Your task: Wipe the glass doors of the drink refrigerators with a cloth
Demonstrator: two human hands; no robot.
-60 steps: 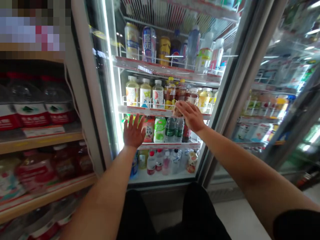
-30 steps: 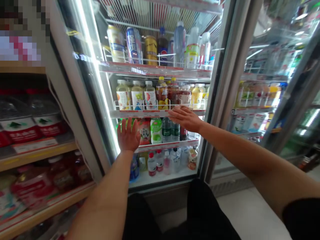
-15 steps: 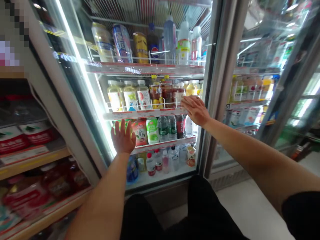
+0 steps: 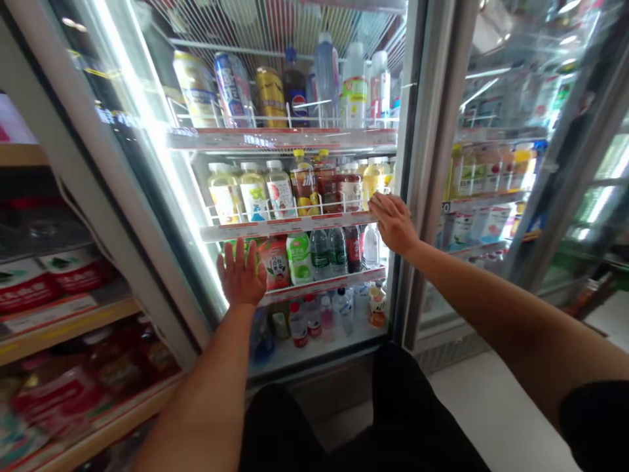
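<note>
My left hand is raised with its fingers spread, in front of the lower left shelves of a lit drinks fridge. Just right of it shows a red drink pack. Over at the fridge's right side, my right hand has its fingers stretched out and holds nothing. Behind its fingertips stand yellow juice bottles on the middle shelf. Reflections lie across the glass front; whether either palm touches the glass I cannot tell.
A second glass-fronted fridge with drinks adjoins on the right. On the left, a wooden-edged rack carries red-and-white packs. Pale floor shows at lower right, beside my knees.
My right hand has shifted a little to the right and down, uncovering more of the yellow bottles. The left hand stays almost in place with its fingers spread.
</note>
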